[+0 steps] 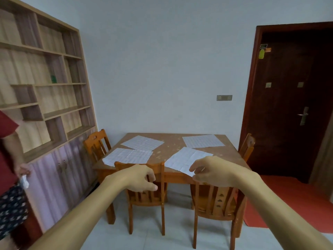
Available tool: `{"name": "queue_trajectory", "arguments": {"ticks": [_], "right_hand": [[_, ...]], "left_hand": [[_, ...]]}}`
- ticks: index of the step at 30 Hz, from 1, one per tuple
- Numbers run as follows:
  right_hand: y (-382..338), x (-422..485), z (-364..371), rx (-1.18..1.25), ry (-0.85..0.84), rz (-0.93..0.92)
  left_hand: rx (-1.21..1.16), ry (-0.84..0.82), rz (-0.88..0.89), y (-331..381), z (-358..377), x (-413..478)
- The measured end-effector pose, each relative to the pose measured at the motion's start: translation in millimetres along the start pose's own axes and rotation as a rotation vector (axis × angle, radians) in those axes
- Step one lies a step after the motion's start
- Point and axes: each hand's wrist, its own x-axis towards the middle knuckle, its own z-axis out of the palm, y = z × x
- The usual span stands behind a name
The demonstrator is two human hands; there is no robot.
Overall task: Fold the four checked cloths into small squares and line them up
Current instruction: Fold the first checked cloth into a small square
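Several pale checked cloths lie flat and unfolded on the brown wooden table (173, 141): one at the far left (142, 143), one at the near left (128, 156), one at the far right (203, 141) and one at the near right (185, 160). My left hand (141, 178) hovers in front of a chair back with fingers loosely curled and nothing in it. My right hand (210, 171) is stretched toward the near edge of the near-right cloth, fingers apart, and covers that cloth's corner. Whether it touches the cloth I cannot tell.
Two wooden chairs stand at the table's near side, a left chair (146, 195) and a right chair (214, 202); further chairs sit at the left (96, 143) and right (247, 147) ends. A shelf unit (45, 87) lines the left wall. A person in red (7, 159) stands at the far left. A dark door (288, 105) is at the right.
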Motion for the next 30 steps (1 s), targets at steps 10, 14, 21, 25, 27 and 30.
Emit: {"name": "queue_trajectory", "arguments": {"ticks": [10, 14, 21, 25, 27, 30], "right_hand": [[81.3, 130.1, -20.2, -0.005, -0.035, 0.017], [108.7, 174.9, -16.1, 0.016, -0.075, 0.024], [144.3, 258.0, -11.2, 0.023, -0.118, 0.087], [158.8, 315.3, -10.5, 0.005, -0.134, 0.128], [163.3, 346.4, -10.7, 0.004, -0.137, 0.150], [170.0, 395.1, -15.2, 0.003, -0.142, 0.177]], "left_hand": [[0.018, -0.019, -0.005, 16.8, -34.6, 135.8], [0.046, -0.101, -0.022, 10.2, -42.4, 186.2], [0.056, -0.199, 0.015, -8.6, -54.3, 281.7], [0.040, -0.166, 0.059, -34.2, -66.3, 342.5], [0.060, -0.167, 0.084, -50.6, -76.5, 375.9], [0.081, -0.137, 0.111, -72.6, -93.8, 426.7]]}}
